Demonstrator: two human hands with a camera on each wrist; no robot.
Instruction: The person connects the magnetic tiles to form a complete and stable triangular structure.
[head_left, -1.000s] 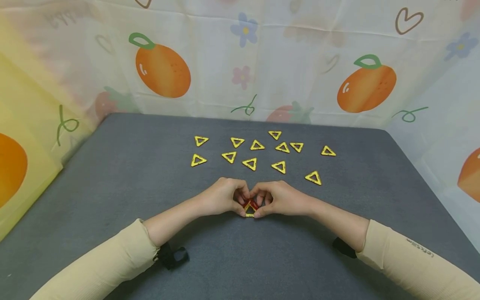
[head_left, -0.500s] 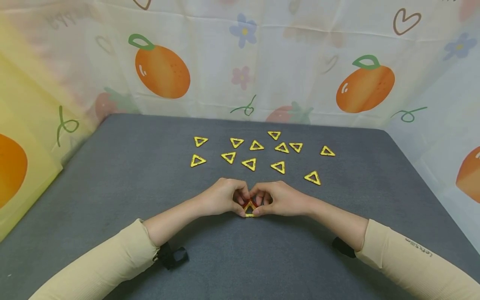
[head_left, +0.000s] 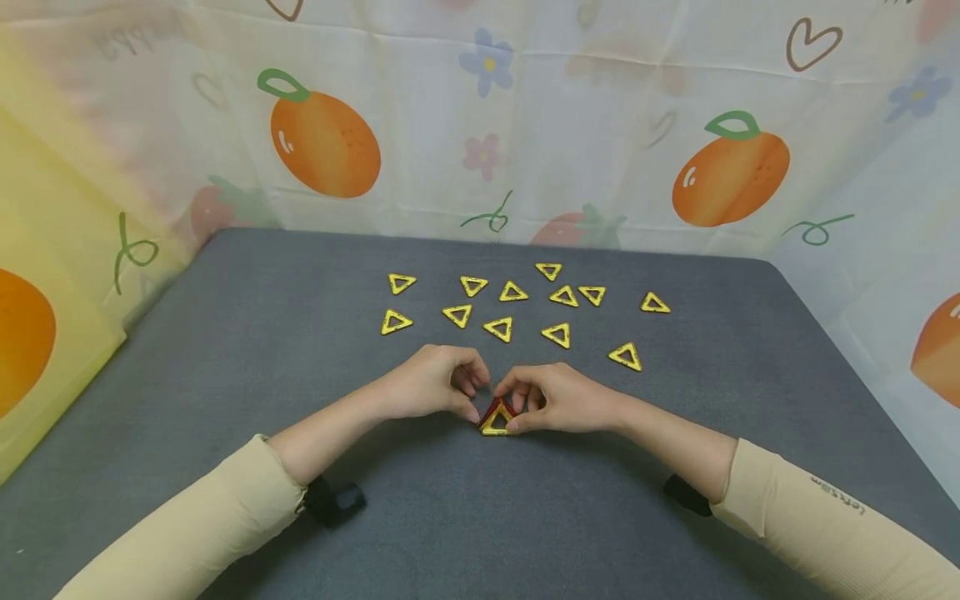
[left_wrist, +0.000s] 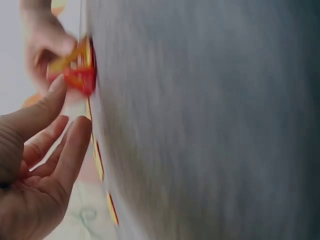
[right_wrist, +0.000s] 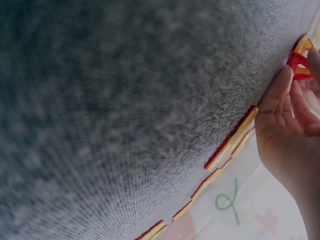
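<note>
A small upright structure of red and yellow triangle frames (head_left: 493, 432) stands on the table near the middle in the head view. My right hand (head_left: 564, 400) pinches its right side between thumb and fingers. Just left of it is my left hand (head_left: 429, 385), its fingers loosely bent and apart with nothing between them. The left wrist view shows the left hand (left_wrist: 42, 197) with its thumb tip close to the red part (left_wrist: 86, 79); contact there is unclear. In the right wrist view my right hand (right_wrist: 285, 135) holds the structure (right_wrist: 302, 76), partly hidden by fingers.
Several yellow triangle frames (head_left: 557, 335) lie flat and scattered on the dark grey table (head_left: 480, 517) beyond the hands, the nearest one (head_left: 626, 357) to the right. A fruit-patterned curtain (head_left: 450, 100) hangs behind the table.
My left hand has let go of the structure and drawn back to the left and slightly up, uncovering its left side. My right hand has stayed in place, still pinching.
</note>
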